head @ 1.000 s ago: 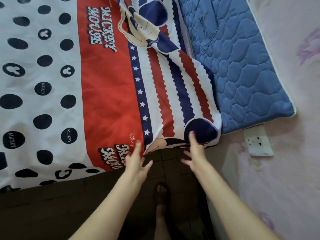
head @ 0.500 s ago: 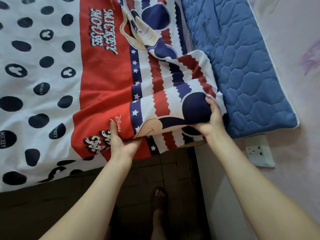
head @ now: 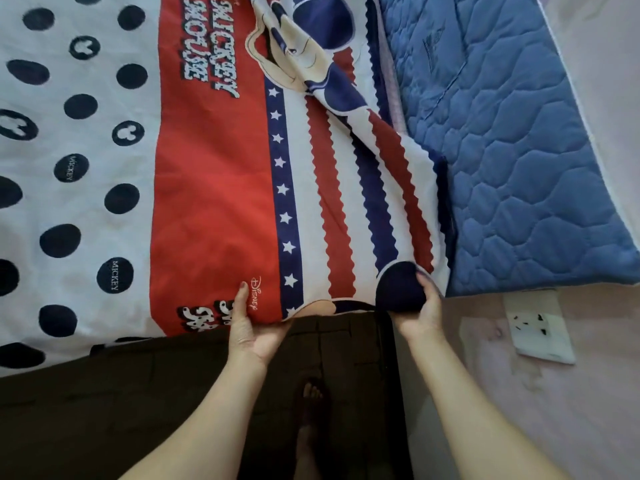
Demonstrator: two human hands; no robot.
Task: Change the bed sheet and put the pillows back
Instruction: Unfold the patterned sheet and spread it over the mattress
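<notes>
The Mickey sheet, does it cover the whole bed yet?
Not yet. The Mickey sheet stops short, leaving the blue quilted pad bare; both hands grip its edge.

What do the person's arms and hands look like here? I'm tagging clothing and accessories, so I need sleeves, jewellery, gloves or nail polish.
Both forearms are bare, with no sleeve in view. The left hand and right hand wear no gloves, and no rings, watch or bracelets show. Whether the nails are polished is too blurred to tell.

Left hand (head: 250, 327), right hand (head: 420, 308), gripping sheet (head: 221, 188) edge
</notes>
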